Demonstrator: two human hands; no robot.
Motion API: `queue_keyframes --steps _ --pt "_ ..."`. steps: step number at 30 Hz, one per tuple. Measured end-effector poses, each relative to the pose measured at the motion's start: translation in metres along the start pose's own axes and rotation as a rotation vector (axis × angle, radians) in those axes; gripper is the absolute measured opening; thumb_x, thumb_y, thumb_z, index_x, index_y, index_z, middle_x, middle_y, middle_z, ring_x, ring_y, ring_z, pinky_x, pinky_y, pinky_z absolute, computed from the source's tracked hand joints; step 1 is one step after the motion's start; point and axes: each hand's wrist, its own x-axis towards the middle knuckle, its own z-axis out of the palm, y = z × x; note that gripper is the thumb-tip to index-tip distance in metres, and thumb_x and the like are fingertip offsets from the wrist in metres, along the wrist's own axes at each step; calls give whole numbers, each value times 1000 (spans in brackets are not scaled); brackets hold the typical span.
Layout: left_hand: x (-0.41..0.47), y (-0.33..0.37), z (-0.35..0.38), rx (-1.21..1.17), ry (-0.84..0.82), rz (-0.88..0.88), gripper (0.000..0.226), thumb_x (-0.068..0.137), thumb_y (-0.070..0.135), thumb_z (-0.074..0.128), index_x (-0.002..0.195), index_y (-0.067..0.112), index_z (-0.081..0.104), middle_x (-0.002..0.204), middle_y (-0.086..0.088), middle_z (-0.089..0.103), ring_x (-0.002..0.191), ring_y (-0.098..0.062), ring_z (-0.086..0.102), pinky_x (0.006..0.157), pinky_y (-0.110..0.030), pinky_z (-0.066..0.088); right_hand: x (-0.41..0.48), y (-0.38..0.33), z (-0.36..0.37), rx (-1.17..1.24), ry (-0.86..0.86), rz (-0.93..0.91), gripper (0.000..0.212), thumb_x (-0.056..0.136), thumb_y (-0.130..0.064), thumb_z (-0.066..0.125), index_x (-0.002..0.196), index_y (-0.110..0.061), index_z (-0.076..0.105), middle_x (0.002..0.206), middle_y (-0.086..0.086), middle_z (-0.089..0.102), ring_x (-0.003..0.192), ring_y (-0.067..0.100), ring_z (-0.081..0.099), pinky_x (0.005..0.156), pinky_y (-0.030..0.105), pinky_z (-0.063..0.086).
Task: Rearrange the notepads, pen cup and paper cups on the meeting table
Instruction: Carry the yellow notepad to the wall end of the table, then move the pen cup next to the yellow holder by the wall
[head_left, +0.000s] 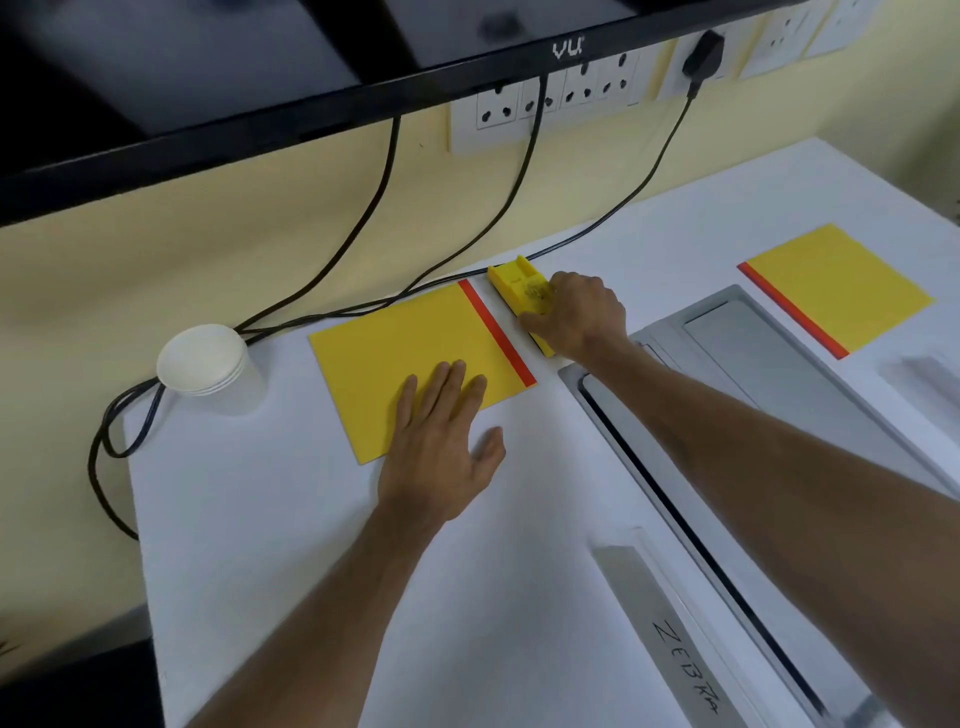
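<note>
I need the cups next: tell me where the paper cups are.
In the head view the paper cups stand stacked at the table's far left corner, on the black cables, left of the near yellow notepad under the left hand.

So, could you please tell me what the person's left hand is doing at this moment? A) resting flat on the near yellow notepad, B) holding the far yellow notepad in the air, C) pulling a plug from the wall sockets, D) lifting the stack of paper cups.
A: the left hand lies palm down with fingers spread on the near yellow notepad, while the stack of paper cups stands untouched to its left.
</note>
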Motion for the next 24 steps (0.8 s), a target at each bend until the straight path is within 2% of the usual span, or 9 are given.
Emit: queue_keyframes --steps 2,6,11,14,17,19,21,24 --pt "0 -1 1 9 6 1 63 96 54 38 146 17 48 157 -8 39 149 -23 29 120 -50 22 4 -3 4 5 14 -1 35 80 -49 66 86 -17 52 79 1 52 78 27 54 61 33 37" --pt "1 -2 3 17 11 -5 64 95 55 37 146 17 47 157 -8 39 149 -23 28 120 -51 23 8 -5 7 -16 38 -16 40 80 -53 66 88 -17 51 83 3 53 78 26 53 62 35 39" --pt "1 -4 4 24 18 -2 64 95 55 38 146 18 47 157 -8 40 149 -22 29 119 -51 23 5 -5 3 -55 -2 -18 53 80 -65 63 95 -15 53 93 5 57 85 26 54 67 36 39" --pt "1 -7 5 21 43 15 63 94 54 40 145 17 48 155 -9 42 148 -23 31 119 -51 24 -11 0 -10 -30 1 -10 65 84 -70 53 112 -11 55 106 7 57 102 28 55 72 38 37" --pt "3 -8 8 17 33 22 62 94 52 41 144 16 49 154 -11 43 146 -25 34 118 -52 24 -45 16 -26 56 40 -9 66 87 -65 49 123 -10 54 114 9 58 110 30 55 73 38 38" --pt "4 -3 5 34 -4 24 61 95 51 40 143 14 49 153 -12 44 145 -28 35 117 -53 25 -74 30 -40 85 59 0 65 88 -61 51 129 -12 53 119 9 60 114 29 55 78 40 47" --pt "5 2 -3 83 -89 31 62 98 51 34 145 14 46 155 -13 41 146 -29 33 117 -54 24 -107 43 -57 91 56 3 61 89 -57 53 132 -14 54 123 9 61 117 30 55 89 45 51" --pt "0 9 -20 124 -176 47 64 101 51 24 151 14 37 160 -12 32 148 -30 27 119 -55 18 -157 63 -78 101 59 -17 53 91 -47 58 131 -13 57 122 10 63 114 30 57 91 46 52"
